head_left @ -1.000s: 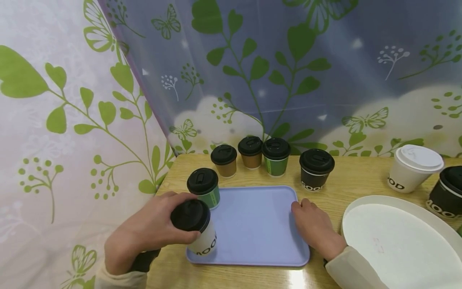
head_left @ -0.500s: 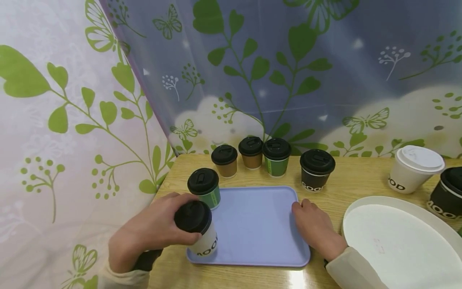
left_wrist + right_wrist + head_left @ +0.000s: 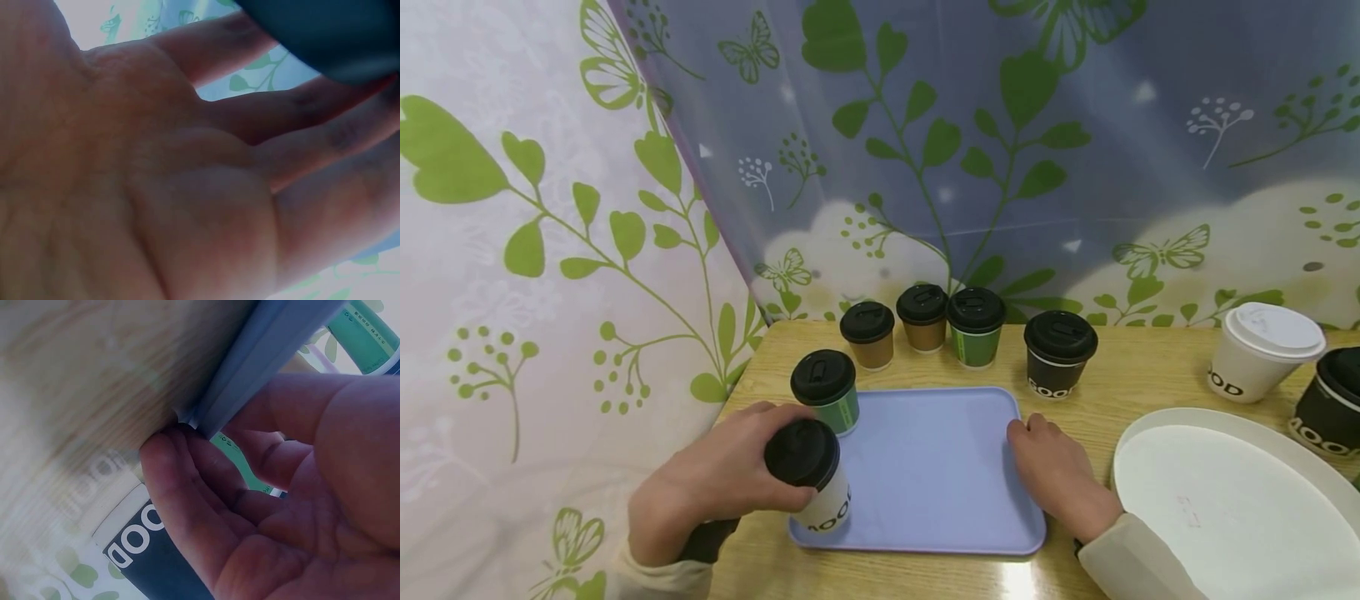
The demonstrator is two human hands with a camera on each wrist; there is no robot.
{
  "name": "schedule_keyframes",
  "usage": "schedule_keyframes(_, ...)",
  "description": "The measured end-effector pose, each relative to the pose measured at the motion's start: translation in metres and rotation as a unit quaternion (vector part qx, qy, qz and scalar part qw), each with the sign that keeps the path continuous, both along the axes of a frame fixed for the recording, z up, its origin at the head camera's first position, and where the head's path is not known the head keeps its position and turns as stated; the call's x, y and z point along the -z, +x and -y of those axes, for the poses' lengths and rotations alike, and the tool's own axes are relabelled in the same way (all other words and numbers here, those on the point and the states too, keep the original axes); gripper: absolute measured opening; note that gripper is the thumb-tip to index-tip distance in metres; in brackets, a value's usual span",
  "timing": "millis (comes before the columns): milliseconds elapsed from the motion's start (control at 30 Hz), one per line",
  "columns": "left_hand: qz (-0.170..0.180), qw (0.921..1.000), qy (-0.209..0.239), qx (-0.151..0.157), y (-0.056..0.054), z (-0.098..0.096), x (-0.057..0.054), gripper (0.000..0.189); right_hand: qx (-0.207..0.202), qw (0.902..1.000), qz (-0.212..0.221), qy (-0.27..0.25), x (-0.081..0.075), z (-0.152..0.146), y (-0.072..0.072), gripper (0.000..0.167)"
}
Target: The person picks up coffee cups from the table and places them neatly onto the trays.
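Observation:
At the near left corner of the blue-lavender tray (image 3: 940, 467), my left hand (image 3: 722, 467) grips a white paper coffee cup (image 3: 827, 504) with a black lid, thumb and fingers around its upper part. In the left wrist view, the palm (image 3: 156, 175) is large and a dark, blurred lid (image 3: 337, 37) shows at the fingertips. My right hand (image 3: 1056, 467) holds the tray's right edge. From the right wrist, its curled fingers (image 3: 187, 494) and thumb meet at the tray rim (image 3: 250, 369). A green cup (image 3: 835, 408) with a black lid stands at the tray's left side.
Behind the tray stand two brown cups (image 3: 872, 346) (image 3: 925, 332), a green cup (image 3: 974, 343) and a black cup (image 3: 1056, 371), all lidded. On the right are a round white tray (image 3: 1225, 500), a white-lidded cup (image 3: 1247, 367) and another black cup (image 3: 1330, 412).
My left hand and the white cup have shifted very slightly to the right. The right hand keeps its place on the tray.

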State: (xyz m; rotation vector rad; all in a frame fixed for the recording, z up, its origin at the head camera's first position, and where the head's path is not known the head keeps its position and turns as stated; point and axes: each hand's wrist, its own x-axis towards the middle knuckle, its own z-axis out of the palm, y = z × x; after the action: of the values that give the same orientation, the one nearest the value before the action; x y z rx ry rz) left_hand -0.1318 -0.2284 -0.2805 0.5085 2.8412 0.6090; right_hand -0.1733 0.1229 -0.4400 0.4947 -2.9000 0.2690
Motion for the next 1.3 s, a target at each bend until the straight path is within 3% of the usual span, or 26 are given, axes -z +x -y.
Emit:
schedule_keyframes(900, 0.012, 0.9998, -0.018, 0.002, -0.005, -0.003, 0.005, 0.068, -0.002, 0.9999, -0.012, 0.002, 0.001, 0.000, -0.001, 0.004)
schedule_keyframes(1300, 0.015, 0.9999, -0.004, 0.002, -0.018, -0.001, 0.011, 0.070, -0.001, 0.9999, 0.010, 0.010, -0.001, 0.000, 0.000, 0.004)
